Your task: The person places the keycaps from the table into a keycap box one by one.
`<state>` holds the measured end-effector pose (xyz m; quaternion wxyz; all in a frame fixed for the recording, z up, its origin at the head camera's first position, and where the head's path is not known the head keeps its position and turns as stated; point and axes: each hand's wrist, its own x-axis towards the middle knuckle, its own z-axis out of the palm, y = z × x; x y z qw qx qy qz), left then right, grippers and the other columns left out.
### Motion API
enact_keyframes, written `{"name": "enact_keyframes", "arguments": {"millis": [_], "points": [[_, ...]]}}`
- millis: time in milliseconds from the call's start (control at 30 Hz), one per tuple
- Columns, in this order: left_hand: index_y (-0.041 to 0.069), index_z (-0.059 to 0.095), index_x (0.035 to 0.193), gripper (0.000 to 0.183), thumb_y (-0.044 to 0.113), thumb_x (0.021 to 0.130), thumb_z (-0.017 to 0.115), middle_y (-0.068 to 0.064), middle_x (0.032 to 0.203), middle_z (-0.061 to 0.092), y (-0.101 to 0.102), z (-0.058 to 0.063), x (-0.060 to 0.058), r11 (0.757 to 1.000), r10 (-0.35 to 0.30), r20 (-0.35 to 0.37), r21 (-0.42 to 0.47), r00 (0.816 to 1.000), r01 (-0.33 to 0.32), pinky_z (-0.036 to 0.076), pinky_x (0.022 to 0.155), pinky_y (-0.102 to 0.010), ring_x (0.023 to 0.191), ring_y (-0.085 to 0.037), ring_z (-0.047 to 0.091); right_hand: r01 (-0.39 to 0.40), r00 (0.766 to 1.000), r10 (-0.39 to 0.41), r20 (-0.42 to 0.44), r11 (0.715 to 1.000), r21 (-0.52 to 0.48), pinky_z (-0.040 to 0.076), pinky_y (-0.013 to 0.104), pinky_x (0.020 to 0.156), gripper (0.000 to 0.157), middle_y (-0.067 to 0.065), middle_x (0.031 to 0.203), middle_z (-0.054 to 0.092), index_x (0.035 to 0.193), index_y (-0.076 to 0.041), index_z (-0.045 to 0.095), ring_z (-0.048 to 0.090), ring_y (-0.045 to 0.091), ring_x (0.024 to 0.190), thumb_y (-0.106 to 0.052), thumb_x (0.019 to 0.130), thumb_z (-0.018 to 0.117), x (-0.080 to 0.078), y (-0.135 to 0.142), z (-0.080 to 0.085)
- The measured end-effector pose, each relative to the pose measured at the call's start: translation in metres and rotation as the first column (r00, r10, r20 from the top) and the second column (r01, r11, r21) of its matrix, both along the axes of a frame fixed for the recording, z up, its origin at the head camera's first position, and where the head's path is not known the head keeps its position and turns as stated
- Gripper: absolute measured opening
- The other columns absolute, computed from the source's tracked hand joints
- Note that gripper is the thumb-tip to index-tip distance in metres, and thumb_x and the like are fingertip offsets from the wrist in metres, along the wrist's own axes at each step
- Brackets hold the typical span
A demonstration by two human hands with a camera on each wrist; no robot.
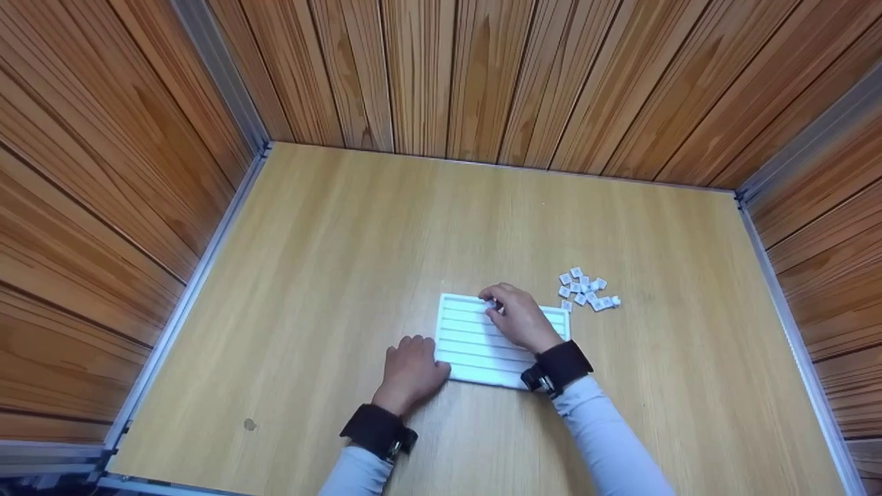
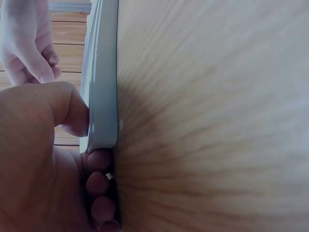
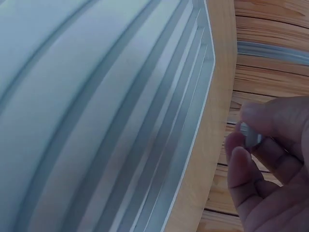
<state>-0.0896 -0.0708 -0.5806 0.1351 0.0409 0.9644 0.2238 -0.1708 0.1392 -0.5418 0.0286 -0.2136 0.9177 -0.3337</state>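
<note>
A white tray (image 1: 482, 344) with raised parallel ridges lies flat on the wooden table. At its near left corner is my left hand (image 1: 412, 368); the thumb (image 2: 75, 113) presses the front wall and the curled fingers (image 2: 98, 183) sit round the corner, by the tabletop. Over the tray's far edge, my right hand (image 1: 520, 317) pinches a small white block (image 3: 251, 137) between thumb and fingertips, held above the tray. Any marking on that block is too small to read. Several similar white blocks (image 1: 584, 282) lie loosely grouped beyond the tray's far right corner.
One white block (image 1: 566, 305) lies right at the tray's far right corner. Wood-panelled walls (image 1: 475, 83) with metal edging (image 1: 200, 275) enclose the table (image 1: 331, 241) at the back and both sides. A dark round spot (image 1: 249, 425) marks the tabletop at the front left.
</note>
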Motion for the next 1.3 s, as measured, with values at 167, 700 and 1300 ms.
{"name": "enact_keyframes", "arguments": {"millis": [167, 700, 1300], "points": [[0.005, 0.064, 0.100, 0.033, 0.035, 0.086, 0.060, -0.006, 0.088, 0.054, 0.000, 0.001, -0.001, 1.000, -0.003, 0.017, -0.001, 1.000, 0.003, 0.041, 0.081, -0.049, 0.086, -0.025, 0.048, -0.045, 0.999, 0.046, -0.011, 0.998, 0.054, 0.054, 0.040, 0.088, 0.026, 0.014, 0.109, 0.068, 0.115, 0.000, 0.068, 0.067, 0.028, 0.099, 0.002, 0.089, 0.070, -0.004, -0.013, 0.001], [0.005, 0.064, 0.099, 0.033, 0.035, 0.086, 0.061, -0.007, 0.088, 0.056, 0.001, -0.002, -0.001, 1.000, -0.009, -0.002, -0.008, 1.000, 0.009, 0.040, 0.080, -0.048, 0.086, -0.026, 0.049, -0.182, 0.983, 0.184, -0.012, 0.978, 0.105, 0.053, 0.035, 0.082, 0.025, 0.010, 0.108, 0.059, 0.108, -0.002, 0.074, 0.062, 0.022, 0.092, 0.005, 0.085, 0.068, -0.015, -0.045, -0.005], [0.003, 0.066, 0.095, 0.032, 0.033, 0.084, 0.064, -0.011, 0.090, 0.061, 0.001, 0.000, 0.001, 1.000, -0.001, -0.058, 0.001, 0.998, 0.001, 0.041, 0.079, -0.051, 0.090, -0.031, 0.056, -0.202, 0.959, 0.224, -0.172, 0.970, 0.135, 0.052, 0.038, 0.087, 0.019, 0.010, 0.101, 0.068, 0.099, -0.002, 0.072, 0.063, 0.028, 0.099, 0.007, 0.083, 0.072, -0.021, -0.059, -0.018]]}}
